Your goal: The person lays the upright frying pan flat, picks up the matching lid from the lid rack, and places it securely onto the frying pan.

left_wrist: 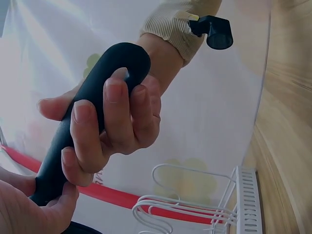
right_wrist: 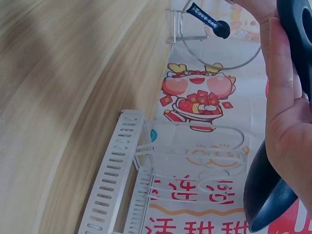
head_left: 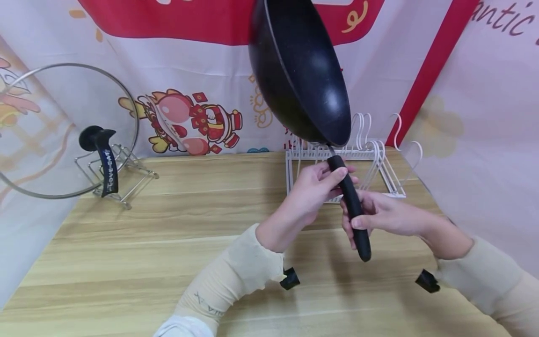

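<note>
A black frying pan [head_left: 311,70] is held up above the table, tilted on its side with its bowl at the top of the head view. My left hand [head_left: 313,187] grips the upper part of its black handle [head_left: 350,206], close to the pan, thumb across the front. Lower down, my right hand [head_left: 379,215] holds the same handle with its thumb on top and fingers behind. In the left wrist view the right hand's fingers [left_wrist: 114,117] curl round the handle's end. Behind the hands stands a white wire rack [head_left: 290,173] with curved hooks.
On the left, a glass lid [head_left: 134,112] with a black handle stands upright in a small metal wire stand [head_left: 143,182]. The wooden table [head_left: 168,262] ends at a printed cloth backdrop [head_left: 177,61] behind and to the right.
</note>
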`<move>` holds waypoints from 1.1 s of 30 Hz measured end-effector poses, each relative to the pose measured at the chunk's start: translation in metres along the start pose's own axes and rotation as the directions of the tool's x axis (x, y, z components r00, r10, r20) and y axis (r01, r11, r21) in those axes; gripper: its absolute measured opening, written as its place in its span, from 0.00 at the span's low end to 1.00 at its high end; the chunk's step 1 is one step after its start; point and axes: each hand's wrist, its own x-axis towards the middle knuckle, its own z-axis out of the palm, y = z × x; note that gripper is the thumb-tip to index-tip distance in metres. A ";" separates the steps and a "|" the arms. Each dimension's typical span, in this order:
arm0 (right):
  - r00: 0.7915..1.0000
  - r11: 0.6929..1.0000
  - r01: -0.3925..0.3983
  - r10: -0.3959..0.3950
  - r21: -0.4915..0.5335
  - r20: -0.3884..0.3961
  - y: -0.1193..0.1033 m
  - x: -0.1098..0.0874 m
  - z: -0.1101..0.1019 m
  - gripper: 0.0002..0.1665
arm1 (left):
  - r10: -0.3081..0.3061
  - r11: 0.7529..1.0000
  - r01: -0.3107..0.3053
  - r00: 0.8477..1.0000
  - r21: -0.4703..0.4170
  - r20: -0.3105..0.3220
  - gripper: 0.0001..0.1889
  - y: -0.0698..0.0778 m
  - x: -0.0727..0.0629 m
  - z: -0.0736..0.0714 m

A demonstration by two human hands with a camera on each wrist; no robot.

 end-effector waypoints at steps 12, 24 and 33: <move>0.999 0.998 0.028 -0.029 0.063 0.015 0.001 0.007 0.008 0.08 | 0.006 1.000 -0.005 0.999 -0.023 0.041 0.16 0.000 -0.005 -0.009; 0.999 0.998 0.051 -0.051 0.048 0.001 -0.004 0.014 0.016 0.09 | 0.010 0.999 -0.009 0.999 -0.041 0.041 0.16 0.007 -0.013 -0.014; 0.999 0.999 0.021 -0.020 0.029 -0.031 -0.008 0.020 0.021 0.07 | 0.004 1.000 -0.003 0.999 -0.023 0.038 0.17 0.011 -0.018 -0.021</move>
